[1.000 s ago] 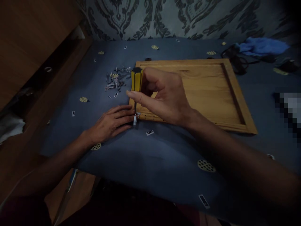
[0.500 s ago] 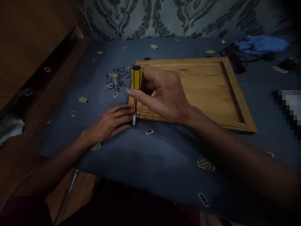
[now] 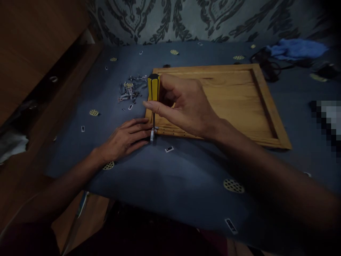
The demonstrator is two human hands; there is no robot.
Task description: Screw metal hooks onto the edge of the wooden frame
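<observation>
My right hand (image 3: 183,106) grips a yellow and black screwdriver (image 3: 153,89) by its handle. The shaft points straight down, its tip at a small metal fitting (image 3: 152,134) on the near left corner of a wooden frame panel (image 3: 229,103). Lying flat beside that corner, my left hand (image 3: 128,138) has its fingers stretched toward the fitting; the fingertips touch or nearly touch it. Small holes run along the panel's near edge. Whether a screw sits under the tip is too small to tell.
Loose metal fittings (image 3: 130,90) lie in a pile left of the panel. A blue cloth (image 3: 298,49) and dark glasses (image 3: 268,67) are at the back right. The patterned blue tablecloth (image 3: 165,185) covers the surface, with a wooden cabinet (image 3: 34,46) at left.
The screwdriver's handle has tilted slightly to the left and my right wrist has shifted a little. My left hand and the panel stay where they were.
</observation>
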